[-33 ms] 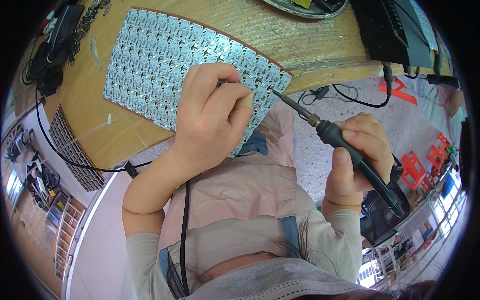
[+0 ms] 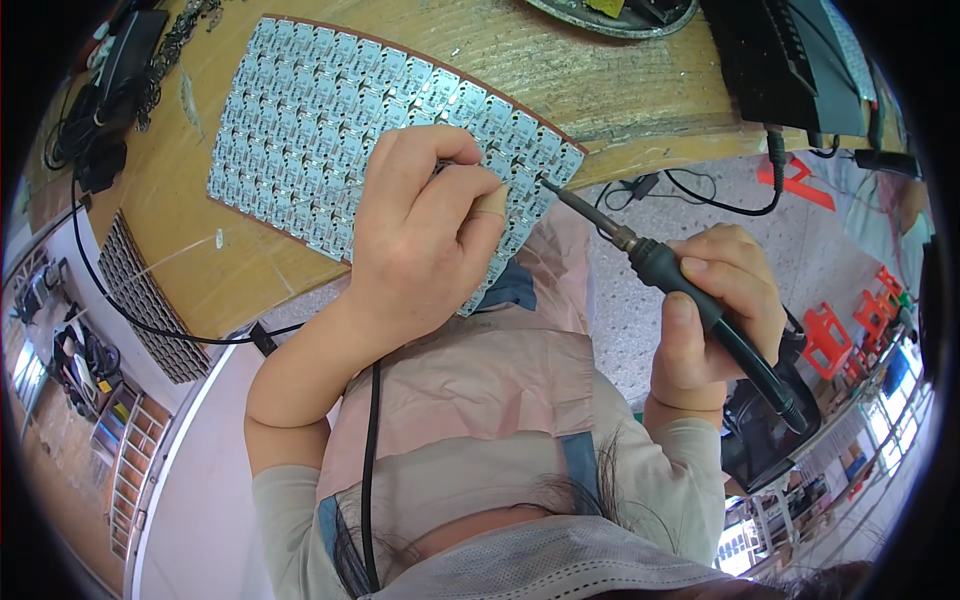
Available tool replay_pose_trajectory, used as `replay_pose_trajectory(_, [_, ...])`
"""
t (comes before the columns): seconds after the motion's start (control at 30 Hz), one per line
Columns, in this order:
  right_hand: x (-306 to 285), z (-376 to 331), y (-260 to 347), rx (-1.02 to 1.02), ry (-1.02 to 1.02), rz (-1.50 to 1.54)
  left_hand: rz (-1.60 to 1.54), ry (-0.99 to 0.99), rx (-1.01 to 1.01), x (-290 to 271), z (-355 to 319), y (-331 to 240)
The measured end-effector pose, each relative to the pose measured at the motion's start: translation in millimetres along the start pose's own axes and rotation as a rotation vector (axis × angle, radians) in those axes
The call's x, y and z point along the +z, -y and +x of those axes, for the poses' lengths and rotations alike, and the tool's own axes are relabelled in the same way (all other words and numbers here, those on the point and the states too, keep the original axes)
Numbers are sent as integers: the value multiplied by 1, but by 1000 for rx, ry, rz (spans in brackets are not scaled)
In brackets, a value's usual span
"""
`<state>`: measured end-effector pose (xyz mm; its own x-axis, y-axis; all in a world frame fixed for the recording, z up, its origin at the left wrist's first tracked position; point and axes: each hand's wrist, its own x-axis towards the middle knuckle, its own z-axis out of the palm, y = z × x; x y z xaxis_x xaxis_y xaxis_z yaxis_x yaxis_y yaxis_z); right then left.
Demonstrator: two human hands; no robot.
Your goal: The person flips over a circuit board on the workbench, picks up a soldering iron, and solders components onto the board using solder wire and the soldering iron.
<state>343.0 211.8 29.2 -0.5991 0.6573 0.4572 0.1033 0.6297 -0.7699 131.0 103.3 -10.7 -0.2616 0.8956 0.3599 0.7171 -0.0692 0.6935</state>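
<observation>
Your bench (image 2: 560, 85) is the big item, wood-toned, worn surface. White circuit-board panel (image 2: 300, 130), brown-edged, lies on it at an angle in front of you; its near right corner overhangs the bench edge above your lap. Black box (image 2: 765, 70) sits far right on the bench, cord plugged into its near side. Dark gridded panel (image 2: 140, 290) at the left by the bench edge. Round dish (image 2: 620, 36) at the far edge of view, yellow piece (image 2: 604, 6) in it. Soldering iron (image 2: 660, 268) slants up-left; your right hand (image 2: 725, 305) has thumb and fingers wrapped round its handle. Your left hand (image 2: 425, 230) is over the panel, fingers curled in close to the thumb; can't tell if they pinch anything. Iron's tip (image 2: 546, 184) is at the panel's right part; can't tell if touching.
</observation>
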Motion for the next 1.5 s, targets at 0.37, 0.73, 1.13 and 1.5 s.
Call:
replay_pose_trajectory(0.37, [15, 7, -5, 3, 26, 21, 32, 30, -9, -2, 2, 2])
replay_pose_trajectory(0.73, [8, 7, -2, 2, 7, 18, -2, -66, -38, -9, 3, 3])
replay_pose_trajectory(1.13, [26, 16, -9, -9, 51, 39, 3, -30, -41, -6, 6, 10])
replay_pose_trajectory(1.5, [28, 18, -6, -40, 37, 27, 83, -32, 52, -18, 11, 17])
